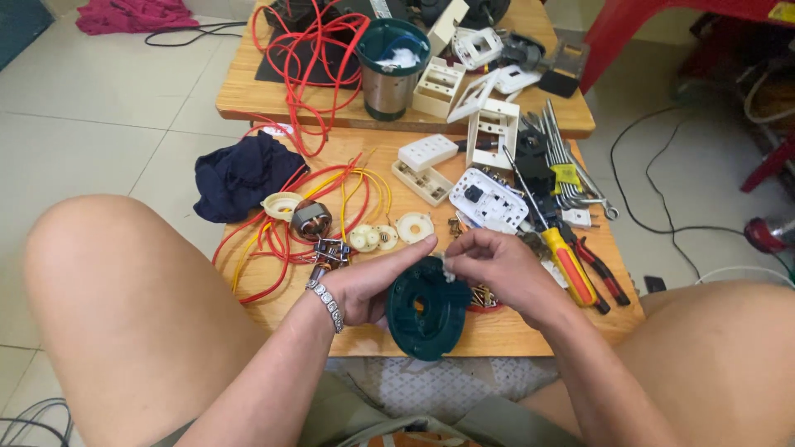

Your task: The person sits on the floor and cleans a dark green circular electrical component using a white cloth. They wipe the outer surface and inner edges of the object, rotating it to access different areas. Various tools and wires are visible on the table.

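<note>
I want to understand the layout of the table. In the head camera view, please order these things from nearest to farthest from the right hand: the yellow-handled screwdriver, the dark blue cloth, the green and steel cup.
1. The yellow-handled screwdriver lies just beside the right hand, on its right.
2. The dark blue cloth sits at the near table's left edge.
3. The green and steel cup stands on the far table.

Glossy green plastic housing (pixel 426 310); matt wooden table (pixel 530 331); metal bracelet (pixel 326 303).

Both hands (pixel 431 277) hold a green round housing (pixel 428 310), perhaps wiping it.
</note>
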